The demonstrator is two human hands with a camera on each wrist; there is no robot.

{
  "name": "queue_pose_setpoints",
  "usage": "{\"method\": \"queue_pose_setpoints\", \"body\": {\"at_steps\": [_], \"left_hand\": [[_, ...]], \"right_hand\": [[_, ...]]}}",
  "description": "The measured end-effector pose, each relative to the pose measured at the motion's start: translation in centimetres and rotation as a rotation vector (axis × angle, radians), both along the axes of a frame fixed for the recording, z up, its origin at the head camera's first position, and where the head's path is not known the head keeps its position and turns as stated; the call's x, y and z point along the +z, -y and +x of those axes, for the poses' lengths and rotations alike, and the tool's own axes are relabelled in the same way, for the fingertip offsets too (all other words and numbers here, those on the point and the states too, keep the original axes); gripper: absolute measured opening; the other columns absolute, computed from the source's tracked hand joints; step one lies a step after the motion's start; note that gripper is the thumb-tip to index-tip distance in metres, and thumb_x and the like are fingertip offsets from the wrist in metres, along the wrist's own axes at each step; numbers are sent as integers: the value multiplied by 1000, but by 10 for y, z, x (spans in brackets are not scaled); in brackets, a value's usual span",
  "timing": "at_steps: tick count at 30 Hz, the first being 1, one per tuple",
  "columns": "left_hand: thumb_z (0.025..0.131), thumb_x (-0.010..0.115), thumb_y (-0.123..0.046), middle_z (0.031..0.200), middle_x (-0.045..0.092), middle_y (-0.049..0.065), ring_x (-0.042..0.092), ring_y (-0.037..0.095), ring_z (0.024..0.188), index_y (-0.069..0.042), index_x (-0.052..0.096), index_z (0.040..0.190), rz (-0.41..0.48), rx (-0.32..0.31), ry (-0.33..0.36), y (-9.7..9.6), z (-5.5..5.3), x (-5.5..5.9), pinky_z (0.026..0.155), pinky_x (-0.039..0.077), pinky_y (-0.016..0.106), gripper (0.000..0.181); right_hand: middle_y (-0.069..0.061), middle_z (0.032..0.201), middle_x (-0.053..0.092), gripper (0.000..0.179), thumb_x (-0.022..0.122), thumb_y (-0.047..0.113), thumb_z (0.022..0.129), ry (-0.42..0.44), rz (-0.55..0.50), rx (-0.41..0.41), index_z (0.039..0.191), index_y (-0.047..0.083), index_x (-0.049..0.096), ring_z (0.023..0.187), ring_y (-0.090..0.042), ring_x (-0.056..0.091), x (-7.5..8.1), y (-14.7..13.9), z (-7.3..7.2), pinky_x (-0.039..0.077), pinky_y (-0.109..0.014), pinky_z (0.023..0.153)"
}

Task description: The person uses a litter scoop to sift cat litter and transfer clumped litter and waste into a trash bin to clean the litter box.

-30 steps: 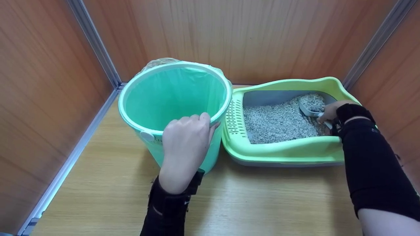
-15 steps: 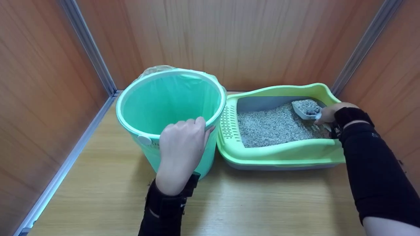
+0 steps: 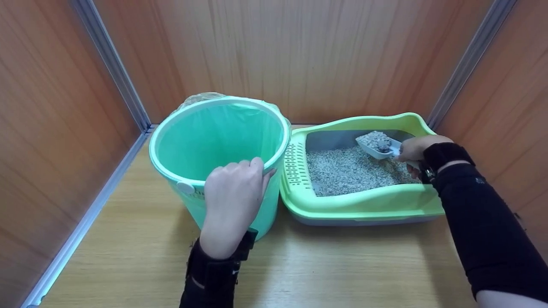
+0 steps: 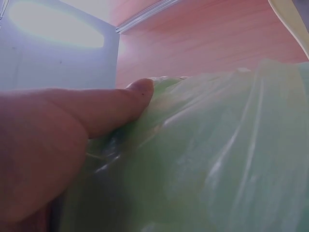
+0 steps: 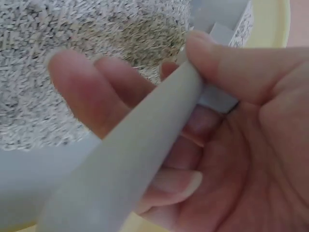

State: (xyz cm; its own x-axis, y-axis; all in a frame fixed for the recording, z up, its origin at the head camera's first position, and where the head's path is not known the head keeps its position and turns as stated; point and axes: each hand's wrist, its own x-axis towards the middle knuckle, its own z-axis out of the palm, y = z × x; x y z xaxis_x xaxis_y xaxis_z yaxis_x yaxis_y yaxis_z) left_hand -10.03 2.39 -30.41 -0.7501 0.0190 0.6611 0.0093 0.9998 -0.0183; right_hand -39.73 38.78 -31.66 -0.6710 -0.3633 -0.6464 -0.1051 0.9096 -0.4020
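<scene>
My left hand (image 3: 234, 196) grips the near rim of a green trash can (image 3: 171, 171), its fingers over the edge. A thin plastic bag (image 4: 217, 145) lines the can; the thumb presses against it in the left wrist view. With my right hand (image 3: 417, 150) I hold a pale litter scoop (image 3: 379, 154) by its handle (image 5: 140, 140). Grey litter with a few darker bits fills the scoop's bowl, which is raised above the litter bed (image 3: 349, 173). Below it stands a litter box (image 3: 364, 209) with a lime-green rim and grey base, just right of the can.
Wood-grain panels (image 3: 265, 51) with grey metal corner strips (image 3: 113, 64) enclose the back and both sides. The can and the box stand on a light wooden floor (image 3: 321, 265). A slotted ledge (image 3: 295, 167) runs along the box's left end.
My right hand has lifted the filled scoop out of the litter and brought it left, towards the trash can. The left hand keeps its grip on the rim. The view has shifted slightly.
</scene>
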Motion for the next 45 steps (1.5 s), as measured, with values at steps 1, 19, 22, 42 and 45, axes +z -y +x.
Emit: {"method": "queue_pose_setpoints", "body": {"at_steps": [1,19,22,42,45], "left_hand": [[99,78,-39,54,37,0,40,20,45,-11,50,67,1,0,1,0,0,0,48,27,29,51],[99,79,-39,54,39,0,44,21,44,-11,51,67,-12,-10,-24,-1,-2,2,46,31,32,51],[99,78,-38,54,39,0,44,21,44,-11,51,67,-7,-12,-24,0,-2,2,46,30,32,51],[99,78,-38,54,35,0,39,20,44,-11,47,66,3,-10,-10,1,-1,-2,47,25,30,53],[99,79,-38,54,35,0,38,20,44,-11,47,66,2,-10,-10,0,0,0,47,25,30,53]], "right_hand": [[-5,75,63,34,44,24,115,-18,7,42,110,-8,51,63,-15,67,1,3,-1,55,-29,60],[-9,86,68,33,48,27,115,-297,16,308,110,-1,62,70,-19,64,41,0,1,52,-35,66],[-4,75,59,31,48,27,115,-357,-58,262,102,2,62,62,-15,52,39,-8,7,44,-31,59],[0,72,48,38,46,34,115,-631,-302,-55,105,-1,59,54,-12,55,-34,-24,34,44,-29,50],[-1,71,47,40,46,34,114,-681,-320,-96,104,-2,59,54,-13,54,-40,-23,36,43,-29,49]]}}
